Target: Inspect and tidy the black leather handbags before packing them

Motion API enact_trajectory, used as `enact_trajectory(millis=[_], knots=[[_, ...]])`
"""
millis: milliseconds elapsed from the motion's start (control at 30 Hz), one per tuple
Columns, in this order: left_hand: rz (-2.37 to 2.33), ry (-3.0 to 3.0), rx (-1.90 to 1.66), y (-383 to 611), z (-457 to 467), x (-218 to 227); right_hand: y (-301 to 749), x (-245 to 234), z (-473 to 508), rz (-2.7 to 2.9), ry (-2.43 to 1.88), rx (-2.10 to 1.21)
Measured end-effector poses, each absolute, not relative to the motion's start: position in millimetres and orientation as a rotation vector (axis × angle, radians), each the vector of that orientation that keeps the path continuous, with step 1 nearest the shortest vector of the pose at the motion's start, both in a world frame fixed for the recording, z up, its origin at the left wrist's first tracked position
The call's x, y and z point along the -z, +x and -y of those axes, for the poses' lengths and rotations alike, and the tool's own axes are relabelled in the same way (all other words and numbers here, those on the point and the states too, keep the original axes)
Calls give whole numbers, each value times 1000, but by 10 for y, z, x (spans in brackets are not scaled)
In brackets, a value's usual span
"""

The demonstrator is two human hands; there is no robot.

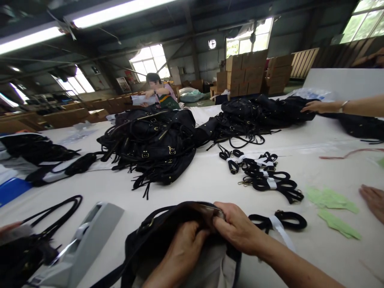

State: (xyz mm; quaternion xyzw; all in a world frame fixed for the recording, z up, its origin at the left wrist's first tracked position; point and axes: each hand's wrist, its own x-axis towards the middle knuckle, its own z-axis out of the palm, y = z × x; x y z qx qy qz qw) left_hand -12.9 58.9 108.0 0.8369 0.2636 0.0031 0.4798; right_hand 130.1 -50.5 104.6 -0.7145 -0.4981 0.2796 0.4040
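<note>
Close up, at the tabletop's near edge, the left hand (180, 252) clenches the side of a black bag (144, 248) w/ pale lining, while the right hand (237, 228) pinches its zippered rim. Both hands grasp it, w/ little room below before the frame ends. Just right lies 1 black strap (277, 221) banded in white, then green paper tags (331, 199) near a co-worker's hand (373, 202). Just left sits a grey tape dispenser (90, 236). Open white tabletop (186, 188) runs up to a heap of black fringed bags (153, 144), w/ banded strap bundles (264, 174) to its right. Further right, another co-worker's hand (315, 106) rests on a 2nd black heap (264, 114).
</note>
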Motion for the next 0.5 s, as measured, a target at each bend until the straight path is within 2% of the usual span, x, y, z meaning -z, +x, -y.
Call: enact_trajectory(millis=[167, 267, 400, 500], knots=[[-658, 2168, 1, -104, -522, -1102, 1271, -1074, 517, 1279, -1881, -704], [-749, 2502, 175, -160, -574, -1272, 1291, -1134, 543, 1355, -1975, -631], [-1237, 2822, 602, -409, -892, -1601, 1437, -1234, 573, 1485, -2155, -514], [-1473, 2777, 649, -669, -1225, -1781, 1541, -1278, 515, 1577, -2226, -413]])
